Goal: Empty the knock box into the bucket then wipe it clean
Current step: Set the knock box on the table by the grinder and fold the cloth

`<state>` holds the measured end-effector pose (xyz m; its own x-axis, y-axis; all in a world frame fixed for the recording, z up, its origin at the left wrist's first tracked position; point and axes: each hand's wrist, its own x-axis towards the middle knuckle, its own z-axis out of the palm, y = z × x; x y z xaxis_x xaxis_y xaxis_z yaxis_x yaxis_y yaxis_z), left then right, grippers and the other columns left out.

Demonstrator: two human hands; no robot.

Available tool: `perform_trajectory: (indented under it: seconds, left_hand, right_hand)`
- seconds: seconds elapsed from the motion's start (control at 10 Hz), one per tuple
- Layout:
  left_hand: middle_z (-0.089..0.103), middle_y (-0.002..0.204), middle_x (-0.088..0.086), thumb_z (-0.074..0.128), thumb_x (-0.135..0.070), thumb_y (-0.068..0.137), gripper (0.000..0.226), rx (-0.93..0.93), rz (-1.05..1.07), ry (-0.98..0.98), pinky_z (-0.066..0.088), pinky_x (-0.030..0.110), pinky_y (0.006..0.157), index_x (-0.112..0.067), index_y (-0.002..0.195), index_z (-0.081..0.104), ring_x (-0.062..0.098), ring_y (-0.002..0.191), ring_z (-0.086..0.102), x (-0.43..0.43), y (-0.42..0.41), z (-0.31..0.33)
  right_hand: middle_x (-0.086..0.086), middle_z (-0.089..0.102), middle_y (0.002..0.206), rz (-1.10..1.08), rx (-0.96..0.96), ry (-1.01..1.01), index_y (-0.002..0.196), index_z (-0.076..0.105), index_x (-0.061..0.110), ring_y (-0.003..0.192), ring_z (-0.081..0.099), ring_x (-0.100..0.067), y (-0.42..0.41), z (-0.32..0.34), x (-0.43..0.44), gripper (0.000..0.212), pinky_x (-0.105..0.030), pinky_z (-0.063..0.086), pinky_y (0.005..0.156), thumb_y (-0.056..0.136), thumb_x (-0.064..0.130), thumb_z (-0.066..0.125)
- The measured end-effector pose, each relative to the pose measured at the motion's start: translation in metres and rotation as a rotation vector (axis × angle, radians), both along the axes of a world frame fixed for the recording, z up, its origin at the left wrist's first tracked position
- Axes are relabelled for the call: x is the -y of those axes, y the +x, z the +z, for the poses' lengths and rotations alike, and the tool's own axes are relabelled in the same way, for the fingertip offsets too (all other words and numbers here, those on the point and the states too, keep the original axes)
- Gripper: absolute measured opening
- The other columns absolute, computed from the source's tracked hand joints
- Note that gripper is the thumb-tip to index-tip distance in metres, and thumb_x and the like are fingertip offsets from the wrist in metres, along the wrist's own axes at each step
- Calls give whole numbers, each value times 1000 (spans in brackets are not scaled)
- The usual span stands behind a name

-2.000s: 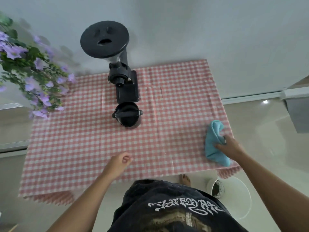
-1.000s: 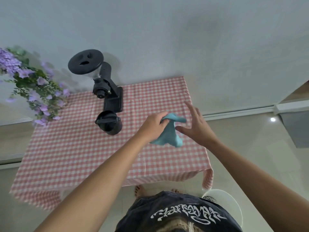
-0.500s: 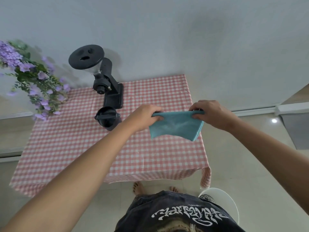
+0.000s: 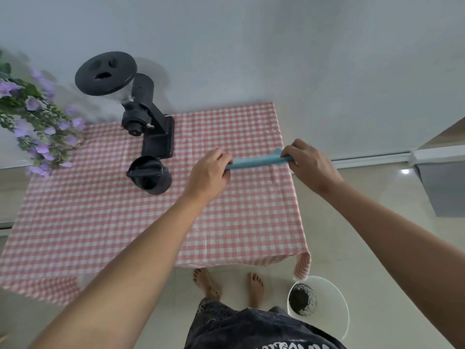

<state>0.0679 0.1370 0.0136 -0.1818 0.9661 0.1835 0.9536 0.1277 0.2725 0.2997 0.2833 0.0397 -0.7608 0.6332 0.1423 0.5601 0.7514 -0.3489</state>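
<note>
I hold the blue cloth (image 4: 256,162) stretched between both hands above the right part of the table (image 4: 100,222). My left hand (image 4: 208,175) is closed on one end and my right hand (image 4: 305,162) on the other, the two well apart with the cloth drawn into a narrow band between them.

The knock box (image 4: 149,175) stands on the checked tablecloth to the left of my left hand, just in front of the black grinder (image 4: 141,117), with its bar across the opening. Its inside looks dark; I cannot tell whether any residue clings there. The white bucket (image 4: 327,306) sits on the floor at the near right, below the table corner, and a dark heap of grounds (image 4: 300,299) lies in its bottom.

From this I judge the emptying is done: the grounds are in the bucket and the box is back on the table. The wiping is not yet begun, since the cloth touches nothing but my hands. What is left, I think, is to fold or bunch the cloth, bring it to the box, and wipe inside, around the bar and rim.
</note>
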Motion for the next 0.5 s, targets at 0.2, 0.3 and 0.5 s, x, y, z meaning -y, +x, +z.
perform_trajectory:
  seconds: [0.2, 0.3, 0.5]
  left_hand:
    - [69, 80, 5, 86, 6, 71, 22, 43, -35, -241, 53, 36, 56, -8, 80, 71, 24, 68, 66, 70, 57, -82]
    - [76, 102, 8, 72, 5, 85, 18, 14, -28, -538, 56, 38, 73, -10, 94, 74, 28, 95, 69, 97, 89, -110]
    - [2, 178, 11, 57, -13, 101, 54, 91, -24, -822, 46, 48, 115, -11, 153, 42, 37, 154, 32, 127, 111, -103]
  right_hand:
    - [-4, 66, 91, 109, 260, -63, 98, 70, 15, 78, 65, -24, 45, -84, 64, 20, -27, 43, 66, 82, 3, 71]
    - [1, 65, 93, 167, 448, -126, 100, 69, 22, 83, 67, -19, 69, -123, 97, 35, -32, 53, 71, 73, 1, 76]
    - [-7, 57, 139, 146, 598, -143, 141, 54, 12, 126, 60, -28, 92, -154, 134, 70, -42, 56, 95, 73, 4, 70]
